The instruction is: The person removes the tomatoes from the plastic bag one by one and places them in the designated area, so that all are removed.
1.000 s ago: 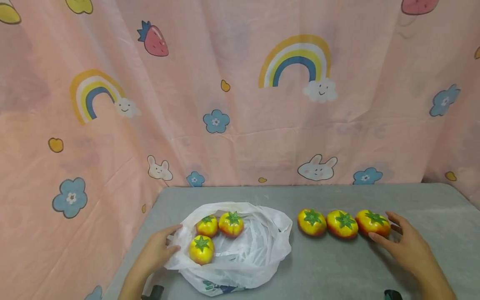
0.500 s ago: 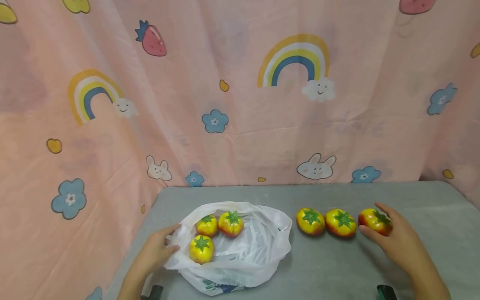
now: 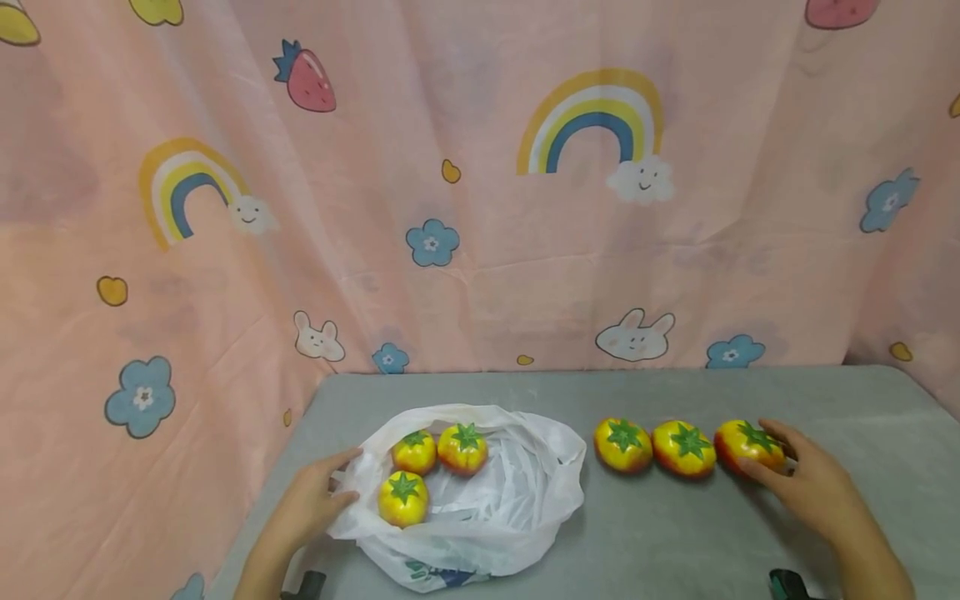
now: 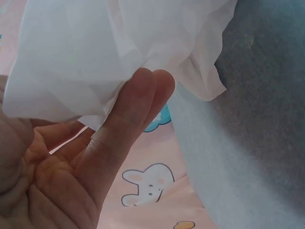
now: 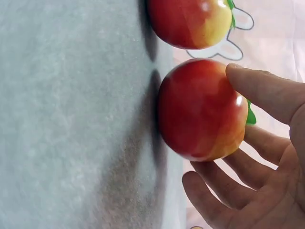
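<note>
A white plastic bag point(image 3: 510, 546) lies with its mouth spread, several yellow-red tomatoes with green star-shaped tops inside, among them a front tomato point(image 3: 403, 500). My left hand point(image 3: 311, 500) pinches the bag's left rim between thumb and fingers; in the left wrist view the thin film point(image 4: 71, 62) runs between them. Right of the bag, a left tomato point(image 3: 622, 446), a middle tomato point(image 3: 683, 450) and a right tomato point(image 3: 742, 446) form a row on the table. My right hand point(image 3: 813, 483) holds the right tomato, its thumb on the near side. The right wrist view shows this tomato point(image 5: 202, 112) close up.
The grey table point(image 3: 652, 542) ends at the back against a pink printed curtain point(image 3: 480, 308). Dark wrist-camera parts, such as the right one point(image 3: 786, 583), show at the bottom edge beside both forearms.
My right hand shifted left, then back right a little. The right tomato moved a little away from the middle one, then closer again. The left hand and the bag stay put.
</note>
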